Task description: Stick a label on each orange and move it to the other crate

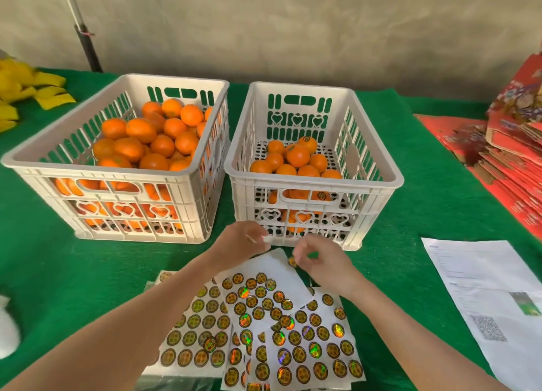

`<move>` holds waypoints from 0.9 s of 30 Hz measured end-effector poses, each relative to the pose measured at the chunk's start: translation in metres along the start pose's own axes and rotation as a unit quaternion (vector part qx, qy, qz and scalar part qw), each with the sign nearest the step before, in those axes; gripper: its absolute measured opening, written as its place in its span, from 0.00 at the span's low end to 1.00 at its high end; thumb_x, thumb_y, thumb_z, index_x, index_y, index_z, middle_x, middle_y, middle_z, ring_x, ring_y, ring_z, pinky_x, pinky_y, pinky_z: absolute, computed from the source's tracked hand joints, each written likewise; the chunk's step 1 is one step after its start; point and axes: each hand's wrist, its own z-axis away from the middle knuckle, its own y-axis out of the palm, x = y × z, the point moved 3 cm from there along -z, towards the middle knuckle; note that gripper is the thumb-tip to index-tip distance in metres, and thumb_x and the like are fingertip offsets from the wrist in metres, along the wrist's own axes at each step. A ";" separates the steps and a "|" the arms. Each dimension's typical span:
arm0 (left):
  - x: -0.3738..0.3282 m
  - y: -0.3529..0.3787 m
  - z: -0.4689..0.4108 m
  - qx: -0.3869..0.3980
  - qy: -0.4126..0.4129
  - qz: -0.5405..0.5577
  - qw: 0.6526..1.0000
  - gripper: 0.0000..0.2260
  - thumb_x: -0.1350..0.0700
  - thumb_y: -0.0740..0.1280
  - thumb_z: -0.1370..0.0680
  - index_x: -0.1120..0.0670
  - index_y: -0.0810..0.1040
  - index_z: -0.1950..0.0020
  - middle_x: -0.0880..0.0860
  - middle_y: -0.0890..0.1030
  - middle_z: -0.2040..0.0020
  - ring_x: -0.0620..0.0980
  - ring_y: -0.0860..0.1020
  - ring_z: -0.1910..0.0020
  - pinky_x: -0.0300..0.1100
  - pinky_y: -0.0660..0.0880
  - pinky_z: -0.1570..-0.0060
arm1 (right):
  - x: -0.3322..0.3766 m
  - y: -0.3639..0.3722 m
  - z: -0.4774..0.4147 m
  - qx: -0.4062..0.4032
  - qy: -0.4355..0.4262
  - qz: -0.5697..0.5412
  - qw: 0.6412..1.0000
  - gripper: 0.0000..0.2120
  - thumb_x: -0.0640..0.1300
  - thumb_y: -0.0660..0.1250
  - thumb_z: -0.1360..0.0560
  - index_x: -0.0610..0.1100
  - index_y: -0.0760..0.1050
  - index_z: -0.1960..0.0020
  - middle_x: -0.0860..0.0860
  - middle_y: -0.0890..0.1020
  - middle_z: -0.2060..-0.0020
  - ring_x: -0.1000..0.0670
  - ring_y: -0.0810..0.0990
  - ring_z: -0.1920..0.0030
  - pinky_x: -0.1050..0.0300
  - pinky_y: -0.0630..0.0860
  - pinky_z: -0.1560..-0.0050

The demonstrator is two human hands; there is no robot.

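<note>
1. Far left: yellow wrappers [26, 88] lie on the green table [88, 273]. They play no part in this step.
2. Left crate [96, 167]: piled with oranges [140, 130] that show no stickers. This is the supply.
3. Left hand [243, 242]: fingertips are pinched on the far edge of the top sheet [274, 263], holding it against the table.
4. Label sheets [205, 329]: several lie fanned and overlapping between the forearms.
5. Right hand [319, 261]: thumb and forefinger are closed on one label [292, 262], which is at the sheet's far corner. No orange is held.
6. Right crate [316, 182]: a shallow layer of labelled fruit [297, 155], with stickers visible on several.
7. Far right: a printed page [484, 273] and red cartons [513, 144].

Probable faults:
- The label may curl and stick to itself or to a fingertip if it is peeled too fast.
- The loose sheets may slide or lift if the left-hand pinch slackens.
- A creased label will probably not seat flat on curved peel.

Legible marking: none. The labels show a round holographic emblem, but its characters are too small to read. The page carries a QR code [488, 327] and blurred text
</note>
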 end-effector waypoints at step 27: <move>0.138 -0.304 -0.110 -0.165 -0.117 -0.170 0.964 0.03 0.62 0.68 0.27 0.62 0.77 0.57 0.60 0.77 0.59 0.60 0.77 0.54 0.46 0.71 0.63 | 0.170 0.073 -0.252 -0.075 -0.210 0.144 0.964 0.41 0.47 0.68 0.25 0.58 0.43 0.24 0.46 0.80 0.48 0.52 0.79 0.58 0.58 0.73 0.59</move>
